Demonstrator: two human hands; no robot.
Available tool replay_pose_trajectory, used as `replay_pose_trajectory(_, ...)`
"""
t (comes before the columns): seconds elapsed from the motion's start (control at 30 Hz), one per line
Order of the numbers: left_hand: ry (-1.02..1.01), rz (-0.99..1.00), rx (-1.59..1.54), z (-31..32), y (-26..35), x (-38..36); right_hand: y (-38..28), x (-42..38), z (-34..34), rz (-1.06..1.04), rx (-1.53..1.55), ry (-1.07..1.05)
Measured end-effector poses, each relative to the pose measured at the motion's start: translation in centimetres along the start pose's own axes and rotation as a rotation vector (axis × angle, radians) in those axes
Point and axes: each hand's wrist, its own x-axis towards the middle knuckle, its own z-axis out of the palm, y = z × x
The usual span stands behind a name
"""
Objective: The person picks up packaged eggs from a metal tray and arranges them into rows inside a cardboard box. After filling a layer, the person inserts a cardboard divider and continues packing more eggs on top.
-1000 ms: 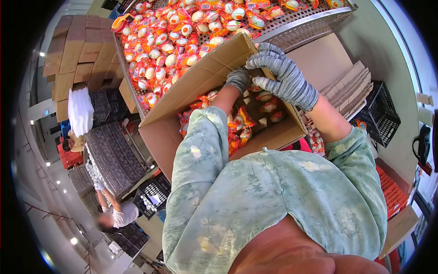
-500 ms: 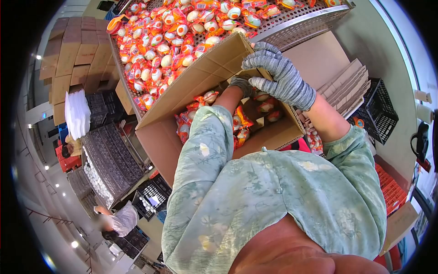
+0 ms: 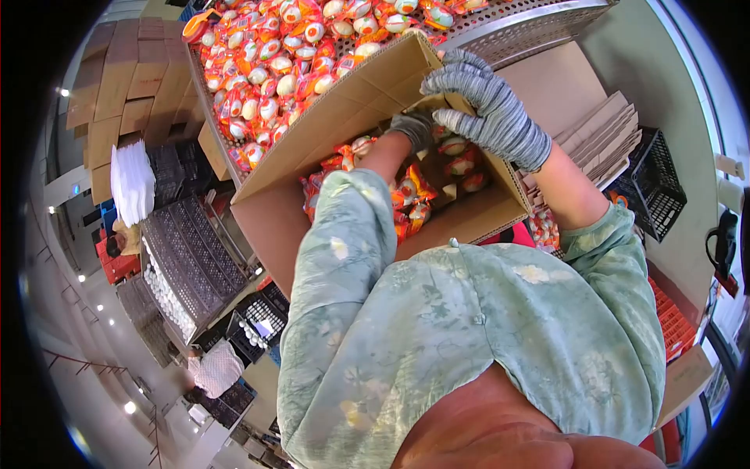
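A cardboard box (image 3: 328, 109) stands open and tilted in front of me, with orange-and-clear wrapped eggs (image 3: 411, 195) lying inside. My left hand (image 3: 414, 129), in a grey knitted glove, reaches deep into it near the far corner, beside several packed eggs (image 3: 461, 163). Its fingers are mostly hidden, so I cannot see whether they grip an egg. My right hand (image 3: 492, 105), gloved in the same grey knit, is hooked over the box's right upper edge, fingers curled around the cardboard and thumb bent inside.
Beyond the box, a perforated metal table (image 3: 531, 35) carries a heap of wrapped eggs (image 3: 289, 59). Flattened cardboard (image 3: 598, 144) and a black crate (image 3: 652, 184) are at the right. Stacked cartons (image 3: 129, 78), dark trays (image 3: 191, 250) and another person (image 3: 216, 369) are at the left.
My left hand has shifted slightly right and up inside the box. The right hand keeps its hold on the edge while the view shifts a little. The other person has moved slightly.
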Motion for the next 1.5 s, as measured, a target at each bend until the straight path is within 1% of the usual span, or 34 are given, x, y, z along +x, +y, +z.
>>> replay_pose_trajectory(0.03, 0.010, -0.010, 0.052, -1.7, 0.5, -1.3, 0.1, -0.2, 0.1, 0.001, 0.001, -0.002)
replay_pose_trajectory(0.1, -0.213, -0.222, -0.075, -11.5, 4.6, -4.2, 0.3, -0.1, 0.2, -0.025, -0.005, 0.010)
replay_pose_trajectory(0.17, -0.335, -0.209, -0.051, -11.5, 2.7, -6.6, 0.1, -0.2, 0.3, -0.050, -0.007, 0.029)
replay_pose_trajectory(0.2, -0.392, -0.201, -0.040, -11.3, 1.8, -7.8, 0.2, -0.2, 0.3, 0.001, 0.051, 0.003)
replay_pose_trajectory(0.3, -0.622, -0.066, 0.082, -10.5, 0.9, -12.0, -0.5, -0.1, -0.2, -0.001, 0.029, -0.054)
replay_pose_trajectory(0.33, -0.652, -0.143, 0.108, -10.2, 1.1, -12.9, -0.8, 0.0, -0.3, 0.019, 0.034, -0.059)
replay_pose_trajectory(0.4, -0.707, -0.292, 0.160, -9.8, 1.8, -14.0, -0.4, -0.2, -0.2, -0.006, 0.002, -0.057)
replay_pose_trajectory(0.5, -0.446, -0.294, 0.064, -8.9, 4.4, -15.3, -0.3, -0.2, -0.2, -0.016, 0.017, -0.066)
replay_pose_trajectory(0.53, -0.522, -0.272, 0.131, -8.9, 5.5, -14.4, -0.3, -0.1, -0.2, -0.017, 0.031, -0.070)
replay_pose_trajectory(0.63, -0.287, -0.223, 0.295, -5.6, 5.2, -13.9, -0.5, -0.1, -0.2, -0.002, 0.012, -0.060)
replay_pose_trajectory(0.67, -0.391, -0.261, 0.317, -5.1, 4.9, -13.1, -0.4, -0.2, -0.2, -0.008, 0.019, -0.056)
replay_pose_trajectory(0.77, -0.528, -0.195, 0.431, -5.1, 5.1, -11.7, 0.2, -0.5, 0.0, -0.023, 0.026, -0.048)
replay_pose_trajectory(0.87, -0.503, -0.096, 0.492, -5.9, 6.1, -12.2, 0.3, -0.6, 0.1, -0.012, 0.016, -0.051)
replay_pose_trajectory(0.97, -0.542, -0.027, 0.446, -5.2, 6.8, -13.0, -0.3, -0.5, 0.0, 0.015, 0.016, -0.046)
replay_pose_trajectory(1.07, -0.458, -0.011, 0.397, -4.0, 6.9, -14.2, -0.6, -0.2, -0.2, 0.014, 0.005, -0.050)
replay_pose_trajectory(1.17, -0.635, -0.210, 0.305, -4.3, 7.2, -12.5, -0.3, -0.2, -0.3, 0.005, -0.014, -0.064)
replay_pose_trajectory(1.27, -0.636, -0.373, 0.103, -6.5, 5.8, -12.1, -0.2, -0.3, -0.3, -0.016, -0.015, -0.048)
replay_pose_trajectory(1.37, -0.693, -0.343, 0.385, -6.2, 6.9, -12.6, -0.1, -0.3, -0.2, -0.031, -0.019, -0.035)
replay_pose_trajectory(1.47, -0.698, -0.386, 0.361, -6.6, 7.5, -12.7, 0.0, -0.4, -0.1, -0.020, -0.006, -0.044)
replay_pose_trajectory(1.5, -0.637, -0.365, 0.352, -6.1, 7.6, -13.1, -0.1, -0.4, -0.1, -0.019, -0.011, -0.044)
